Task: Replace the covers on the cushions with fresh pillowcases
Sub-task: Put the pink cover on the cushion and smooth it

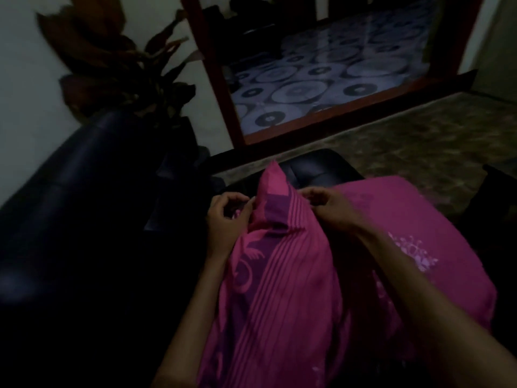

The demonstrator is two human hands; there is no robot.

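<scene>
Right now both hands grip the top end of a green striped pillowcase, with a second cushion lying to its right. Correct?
Not quite: the striped pillowcase is pink, not green. The head view shows the left hand and right hand gripping its top end, and the second cushion to its right.

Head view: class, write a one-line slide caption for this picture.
Both hands, left hand and right hand, pinch the far end of a pink striped pillowcase beside a dark sofa.
</scene>
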